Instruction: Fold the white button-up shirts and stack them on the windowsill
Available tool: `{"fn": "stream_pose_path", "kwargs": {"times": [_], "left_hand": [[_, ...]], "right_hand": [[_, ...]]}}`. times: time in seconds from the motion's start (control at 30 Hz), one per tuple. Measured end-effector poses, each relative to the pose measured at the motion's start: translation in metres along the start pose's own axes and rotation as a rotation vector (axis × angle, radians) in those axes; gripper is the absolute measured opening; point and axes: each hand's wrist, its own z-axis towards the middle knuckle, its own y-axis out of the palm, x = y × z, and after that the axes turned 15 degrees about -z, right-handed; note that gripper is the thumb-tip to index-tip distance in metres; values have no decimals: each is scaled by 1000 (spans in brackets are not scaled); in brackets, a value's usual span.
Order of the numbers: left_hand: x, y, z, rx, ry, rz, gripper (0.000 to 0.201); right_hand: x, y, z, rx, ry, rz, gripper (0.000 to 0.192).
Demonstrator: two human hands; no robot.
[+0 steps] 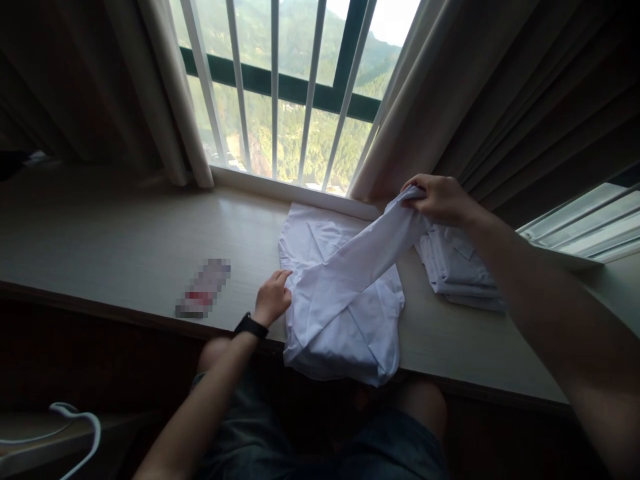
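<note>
Smooth white cloth shirt (345, 300), matt wooden sill (125, 233)

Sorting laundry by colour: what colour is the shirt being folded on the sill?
White, plain; the shirt shows best in the head view.
</note>
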Motion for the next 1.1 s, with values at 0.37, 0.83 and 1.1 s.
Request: {"fn": "stream_pose_path", "kwargs": {"times": [0.37,0.83,1.1], "left_hand": [[-35,-2,90,-520,-84,137,24],[-35,1,5,51,16,132,42],[-1,36,-53,-177,132,214,50]], "right_hand": [[8,-12,1,129,-2,17,29],[-37,75,73,-53,104,-336,45],[-33,127,89,-202,157,-340,54]]}}
